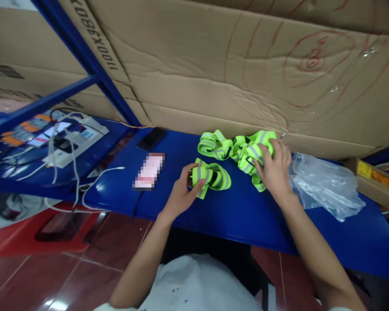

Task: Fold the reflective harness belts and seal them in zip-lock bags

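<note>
Lime strap roll in left hand | right hand gripping strap pile

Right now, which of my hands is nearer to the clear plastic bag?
Right. Your right hand is just left of the plastic bag, on green straps; your left hand is farther left, on another strap bundle.
</note>
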### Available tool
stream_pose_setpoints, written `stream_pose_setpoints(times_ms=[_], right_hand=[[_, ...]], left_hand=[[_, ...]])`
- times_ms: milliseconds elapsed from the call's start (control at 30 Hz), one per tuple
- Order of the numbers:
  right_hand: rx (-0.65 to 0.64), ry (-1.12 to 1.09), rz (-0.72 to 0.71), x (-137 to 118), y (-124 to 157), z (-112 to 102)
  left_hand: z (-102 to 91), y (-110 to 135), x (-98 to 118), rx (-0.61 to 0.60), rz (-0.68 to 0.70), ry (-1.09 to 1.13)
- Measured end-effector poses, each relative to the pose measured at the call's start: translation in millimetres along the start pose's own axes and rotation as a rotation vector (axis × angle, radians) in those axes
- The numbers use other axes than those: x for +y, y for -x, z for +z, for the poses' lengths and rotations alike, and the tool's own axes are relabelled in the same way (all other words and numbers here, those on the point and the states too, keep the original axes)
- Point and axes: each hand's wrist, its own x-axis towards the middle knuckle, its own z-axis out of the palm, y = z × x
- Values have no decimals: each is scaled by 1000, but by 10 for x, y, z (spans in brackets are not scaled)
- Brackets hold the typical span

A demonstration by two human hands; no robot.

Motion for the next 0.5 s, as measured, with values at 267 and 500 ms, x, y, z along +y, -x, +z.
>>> stream_pose_setpoints(times_ms=[267, 500], right_hand=[[-77, -410, -93, -1381, 424, -404], [-306, -233, 105, -1432, 498, 138]], left_hand=[[-218, -145, 220, -107, -259, 722], [-543, 342, 118, 40, 301, -326]])
